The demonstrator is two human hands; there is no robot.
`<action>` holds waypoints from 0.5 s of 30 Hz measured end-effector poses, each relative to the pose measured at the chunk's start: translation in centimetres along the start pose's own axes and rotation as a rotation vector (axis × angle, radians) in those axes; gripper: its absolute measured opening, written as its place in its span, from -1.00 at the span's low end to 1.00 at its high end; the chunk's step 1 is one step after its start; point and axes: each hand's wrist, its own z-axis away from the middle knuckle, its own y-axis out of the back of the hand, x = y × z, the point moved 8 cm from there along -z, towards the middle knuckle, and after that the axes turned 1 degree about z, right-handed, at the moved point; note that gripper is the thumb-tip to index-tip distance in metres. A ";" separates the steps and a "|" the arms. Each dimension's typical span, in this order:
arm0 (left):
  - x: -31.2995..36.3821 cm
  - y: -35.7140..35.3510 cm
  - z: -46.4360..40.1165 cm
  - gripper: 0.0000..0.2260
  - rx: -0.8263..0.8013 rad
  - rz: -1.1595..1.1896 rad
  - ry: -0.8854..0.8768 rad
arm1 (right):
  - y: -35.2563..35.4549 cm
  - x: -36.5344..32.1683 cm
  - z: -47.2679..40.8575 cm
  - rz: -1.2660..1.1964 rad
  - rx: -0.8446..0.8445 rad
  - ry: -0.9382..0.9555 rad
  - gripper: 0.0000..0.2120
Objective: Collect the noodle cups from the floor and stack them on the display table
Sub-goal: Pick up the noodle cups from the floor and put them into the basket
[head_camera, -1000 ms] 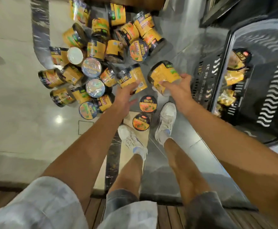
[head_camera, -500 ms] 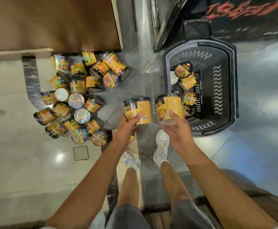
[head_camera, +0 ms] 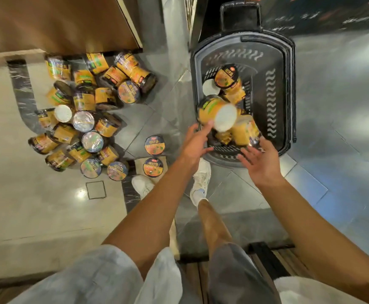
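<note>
A person stands over a black shopping basket (head_camera: 286, 88) on a grey tiled floor (head_camera: 343, 119), both hands stretched above its near rim. Inside the basket lie several yellow noodle cups: one with its printed lid (head_camera: 226, 76) turned up toward the camera, a white round cup bottom (head_camera: 210, 87) beside it, and more yellow cups underneath that are partly covered. Two further cups are motion-blurred above the basket's near end, a tilted cup (head_camera: 217, 114) showing its white base and a second blurred cup (head_camera: 244, 131) just beside it. The left hand (head_camera: 195, 145) has its fingers extended, the fingertips at or touching the tilted cup; whether there is contact cannot be told. The right hand (head_camera: 259, 164) is spread wide, palm up, gripping nothing. To the left, a heap of noodle cups (head_camera: 85, 115) lies on the floor beneath a brown wooden display table (head_camera: 58, 23), whose top is cut off by the frame; two lone cups (head_camera: 154, 154) sit lid-up near the white shoes (head_camera: 200, 183).
</note>
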 end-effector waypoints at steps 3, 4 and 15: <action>-1.1 3.0 -0.2 -0.37 0.097 -0.001 0.028 | -1.4 -0.8 0.9 0.154 -0.003 0.106 -0.72; -1.6 4.5 -0.1 -0.41 0.130 0.008 0.034 | -2.5 -0.7 1.4 0.222 -0.027 0.133 -0.80; -14.4 25.4 -1.7 -0.85 0.498 0.111 0.207 | -13.9 16.9 -3.1 1.060 -0.438 -0.016 -0.61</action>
